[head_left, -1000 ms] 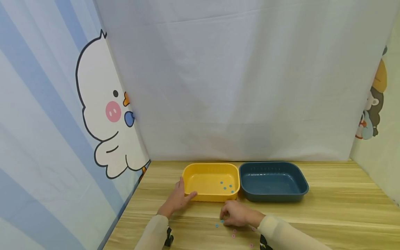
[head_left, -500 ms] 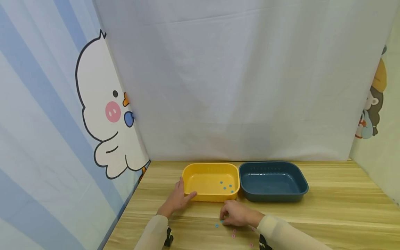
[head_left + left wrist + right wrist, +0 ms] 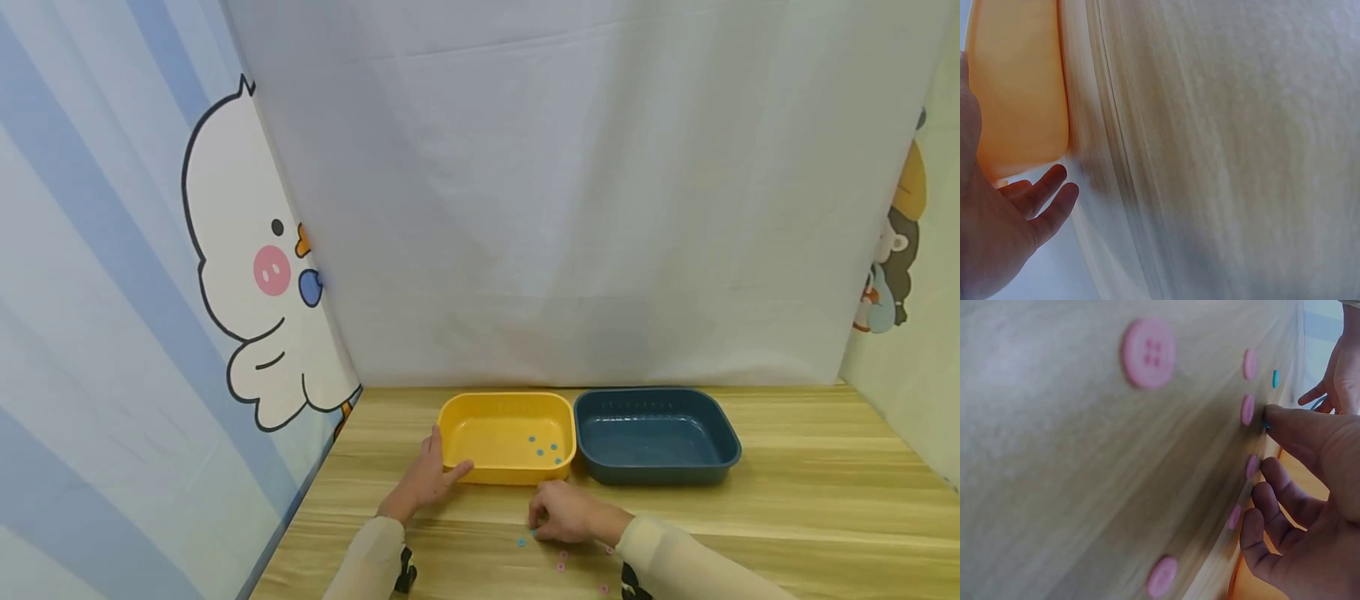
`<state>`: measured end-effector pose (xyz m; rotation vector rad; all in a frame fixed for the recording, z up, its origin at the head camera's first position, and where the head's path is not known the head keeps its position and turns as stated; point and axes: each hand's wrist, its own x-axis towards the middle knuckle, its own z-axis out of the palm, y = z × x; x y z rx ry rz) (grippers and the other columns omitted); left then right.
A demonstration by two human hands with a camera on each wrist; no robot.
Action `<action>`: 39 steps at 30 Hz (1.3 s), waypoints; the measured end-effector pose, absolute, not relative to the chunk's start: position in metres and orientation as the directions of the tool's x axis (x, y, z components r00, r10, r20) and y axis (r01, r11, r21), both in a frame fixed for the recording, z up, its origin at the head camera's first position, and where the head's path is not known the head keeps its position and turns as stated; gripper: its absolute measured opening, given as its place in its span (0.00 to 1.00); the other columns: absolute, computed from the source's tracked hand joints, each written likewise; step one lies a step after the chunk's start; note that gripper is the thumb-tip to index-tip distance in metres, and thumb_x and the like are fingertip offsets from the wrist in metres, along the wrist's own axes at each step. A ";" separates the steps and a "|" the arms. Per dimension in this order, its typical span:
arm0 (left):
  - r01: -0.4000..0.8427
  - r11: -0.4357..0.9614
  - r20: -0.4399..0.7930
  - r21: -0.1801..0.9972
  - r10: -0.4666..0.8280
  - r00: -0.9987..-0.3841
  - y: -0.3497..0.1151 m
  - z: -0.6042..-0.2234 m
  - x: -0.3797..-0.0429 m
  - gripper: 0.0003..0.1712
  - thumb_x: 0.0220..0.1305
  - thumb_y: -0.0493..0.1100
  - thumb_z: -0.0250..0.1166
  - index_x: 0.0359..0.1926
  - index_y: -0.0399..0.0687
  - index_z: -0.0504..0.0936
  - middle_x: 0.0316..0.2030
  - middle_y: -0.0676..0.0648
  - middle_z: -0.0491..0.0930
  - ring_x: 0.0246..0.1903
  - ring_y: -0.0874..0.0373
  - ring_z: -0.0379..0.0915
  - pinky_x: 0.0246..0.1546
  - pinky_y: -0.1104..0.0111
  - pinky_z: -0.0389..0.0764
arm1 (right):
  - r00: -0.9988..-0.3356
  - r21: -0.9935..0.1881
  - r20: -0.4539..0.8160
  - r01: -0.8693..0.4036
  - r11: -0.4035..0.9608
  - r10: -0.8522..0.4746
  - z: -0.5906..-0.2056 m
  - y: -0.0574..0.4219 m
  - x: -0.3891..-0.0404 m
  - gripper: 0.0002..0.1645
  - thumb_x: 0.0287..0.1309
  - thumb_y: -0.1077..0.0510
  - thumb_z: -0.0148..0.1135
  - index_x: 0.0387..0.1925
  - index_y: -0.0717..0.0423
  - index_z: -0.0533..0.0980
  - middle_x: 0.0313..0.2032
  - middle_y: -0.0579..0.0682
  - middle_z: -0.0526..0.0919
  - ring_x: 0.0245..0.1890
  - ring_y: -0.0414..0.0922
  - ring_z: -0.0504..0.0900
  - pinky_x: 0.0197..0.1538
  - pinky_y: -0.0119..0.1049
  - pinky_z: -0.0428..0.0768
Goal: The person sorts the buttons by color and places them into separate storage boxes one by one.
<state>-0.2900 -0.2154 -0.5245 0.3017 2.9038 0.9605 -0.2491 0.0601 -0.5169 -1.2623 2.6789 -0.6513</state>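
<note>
My left hand [image 3: 426,477] rests at the left front corner of a yellow plastic bin [image 3: 506,475], its thumb on the front rim and its fingers along the side wall. In the left wrist view, the left fingers [image 3: 1050,181] extend loosely past the bin's corner. Several small blue buttons [image 3: 540,452] lie inside the bin. In front of it, my right hand [image 3: 566,512] is low over the table, thumb and fingertips pinching a blue button [image 3: 1266,427] at the tabletop, mostly hidden by the thumb. Another blue button [image 3: 521,542] lies just left of that hand.
A dark blue bin [image 3: 656,475] stands right beside the yellow one. Several pink buttons [image 3: 1149,353] are scattered on the wooden table [image 3: 810,517] under and around the right hand and sleeve. A white curtain [image 3: 585,208] hangs behind the table.
</note>
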 end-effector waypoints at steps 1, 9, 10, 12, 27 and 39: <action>0.166 0.786 -0.001 0.596 0.207 -0.978 -0.215 -0.525 -0.290 0.58 0.64 0.64 0.56 0.71 0.30 0.35 0.68 0.27 0.45 0.65 0.36 0.52 0.63 0.48 0.56 | -0.652 -0.425 0.077 -0.706 0.567 -0.755 -0.518 0.060 -0.249 0.05 0.45 0.58 0.72 0.25 0.47 0.82 0.27 0.35 0.71 0.28 0.31 0.66 0.35 0.26 0.70; 0.165 0.785 0.002 0.597 0.204 -0.979 -0.215 -0.524 -0.291 0.57 0.64 0.63 0.56 0.71 0.30 0.35 0.69 0.27 0.45 0.65 0.36 0.52 0.63 0.48 0.56 | -0.678 -0.490 0.072 -0.663 0.566 -0.731 -0.519 0.061 -0.250 0.08 0.44 0.60 0.71 0.21 0.47 0.78 0.25 0.33 0.71 0.28 0.30 0.67 0.35 0.27 0.71; 0.163 0.784 0.000 0.599 0.203 -0.979 -0.215 -0.524 -0.290 0.57 0.64 0.63 0.56 0.71 0.30 0.35 0.69 0.27 0.45 0.65 0.36 0.52 0.63 0.48 0.56 | -0.680 -0.507 0.070 -0.654 0.561 -0.730 -0.519 0.061 -0.250 0.08 0.44 0.61 0.71 0.20 0.47 0.77 0.25 0.33 0.71 0.27 0.30 0.67 0.35 0.27 0.71; 0.166 0.784 0.003 0.598 0.205 -0.979 -0.215 -0.523 -0.290 0.57 0.64 0.63 0.56 0.71 0.29 0.35 0.68 0.27 0.45 0.65 0.36 0.53 0.63 0.48 0.56 | -0.682 -0.552 0.060 -0.631 0.545 -0.729 -0.518 0.062 -0.250 0.08 0.44 0.62 0.70 0.20 0.48 0.77 0.24 0.33 0.72 0.27 0.30 0.68 0.34 0.27 0.71; 0.168 0.787 0.008 0.594 0.203 -0.979 -0.214 -0.524 -0.290 0.57 0.64 0.62 0.57 0.71 0.30 0.35 0.68 0.27 0.46 0.65 0.36 0.53 0.63 0.48 0.57 | -0.712 -0.742 0.070 -0.505 0.441 -0.698 -0.513 0.078 -0.255 0.06 0.50 0.65 0.66 0.23 0.52 0.78 0.19 0.37 0.78 0.19 0.32 0.76 0.28 0.28 0.76; 0.169 0.786 0.011 0.595 0.202 -0.979 -0.214 -0.526 -0.290 0.57 0.64 0.62 0.57 0.71 0.29 0.36 0.68 0.27 0.47 0.65 0.36 0.54 0.63 0.49 0.57 | -0.709 -0.759 0.118 -0.515 0.397 -0.695 -0.490 0.087 -0.257 0.04 0.56 0.64 0.65 0.29 0.54 0.78 0.27 0.39 0.80 0.29 0.35 0.79 0.35 0.31 0.78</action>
